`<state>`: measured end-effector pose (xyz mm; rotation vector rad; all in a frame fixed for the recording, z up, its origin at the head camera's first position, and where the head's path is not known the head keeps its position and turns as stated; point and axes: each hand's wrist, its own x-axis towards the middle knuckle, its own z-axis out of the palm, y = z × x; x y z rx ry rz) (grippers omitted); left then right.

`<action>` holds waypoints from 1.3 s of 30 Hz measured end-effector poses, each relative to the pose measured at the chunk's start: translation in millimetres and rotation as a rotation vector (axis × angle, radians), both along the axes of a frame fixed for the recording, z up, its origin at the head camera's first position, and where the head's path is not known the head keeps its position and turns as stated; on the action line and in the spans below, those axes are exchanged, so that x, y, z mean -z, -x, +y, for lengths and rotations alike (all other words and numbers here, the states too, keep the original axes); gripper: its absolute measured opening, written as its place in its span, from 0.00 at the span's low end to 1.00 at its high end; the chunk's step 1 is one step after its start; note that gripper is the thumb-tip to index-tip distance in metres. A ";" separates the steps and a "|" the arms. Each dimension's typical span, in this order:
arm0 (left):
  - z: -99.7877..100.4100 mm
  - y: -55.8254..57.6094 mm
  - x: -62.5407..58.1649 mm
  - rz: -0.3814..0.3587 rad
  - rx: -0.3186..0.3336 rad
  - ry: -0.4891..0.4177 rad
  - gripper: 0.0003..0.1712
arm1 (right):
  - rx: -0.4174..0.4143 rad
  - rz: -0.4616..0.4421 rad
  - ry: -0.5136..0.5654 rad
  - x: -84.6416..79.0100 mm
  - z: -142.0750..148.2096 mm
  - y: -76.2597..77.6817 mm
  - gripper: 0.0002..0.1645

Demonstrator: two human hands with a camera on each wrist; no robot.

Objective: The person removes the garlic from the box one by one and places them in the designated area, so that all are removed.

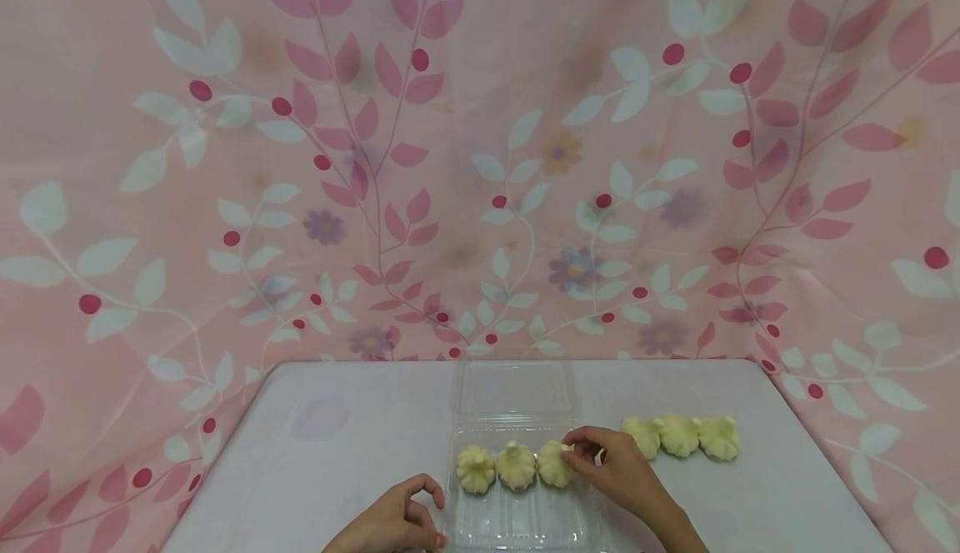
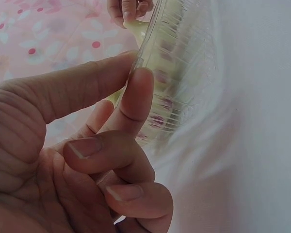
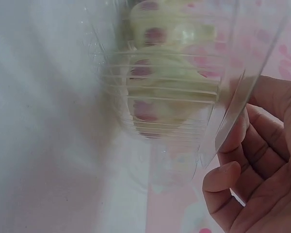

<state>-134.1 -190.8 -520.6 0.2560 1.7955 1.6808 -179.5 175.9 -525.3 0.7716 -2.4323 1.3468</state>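
Note:
A clear plastic clamshell container (image 1: 517, 520) lies with its lid (image 1: 514, 391) folded back on the white table. Across its back half sit three pale yellow garlic bulbs in a row: a left one (image 1: 476, 470), a middle one (image 1: 517, 465) and a right one (image 1: 555, 464). My right hand (image 1: 618, 465) pinches the stem of the right bulb between thumb and fingers. At the container's left side, my left hand (image 1: 393, 515) pinches its rim between thumb and forefinger, as the left wrist view shows. Purple patches mark the bulbs' undersides through the ribbed wall (image 3: 174, 92).
Three more garlic bulbs (image 1: 679, 435) stand in a row on the table, right of the container; my right hand partly overlaps the nearest. Behind the white table (image 1: 360, 420) hangs a pink leaf-patterned curtain (image 1: 480, 161).

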 end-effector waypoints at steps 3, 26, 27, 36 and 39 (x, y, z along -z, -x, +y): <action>-0.4 0.1 -0.1 -0.001 0.003 -0.009 0.19 | -0.002 0.000 0.010 -0.4 0.9 -0.1 0.06; -0.3 -0.2 -0.7 0.009 0.008 -0.011 0.19 | 0.004 0.017 0.104 -15.4 0.6 -6.9 0.10; -0.5 -0.1 -0.4 0.010 0.010 -0.014 0.19 | -0.002 0.017 0.111 -14.8 1.4 -6.3 0.10; -0.9 0.9 1.1 0.019 0.029 -0.034 0.19 | -0.008 0.012 0.134 -16.8 5.1 -5.3 0.09; -0.8 1.1 0.9 0.021 0.030 -0.035 0.19 | -0.010 0.020 0.134 -18.5 6.4 -5.5 0.09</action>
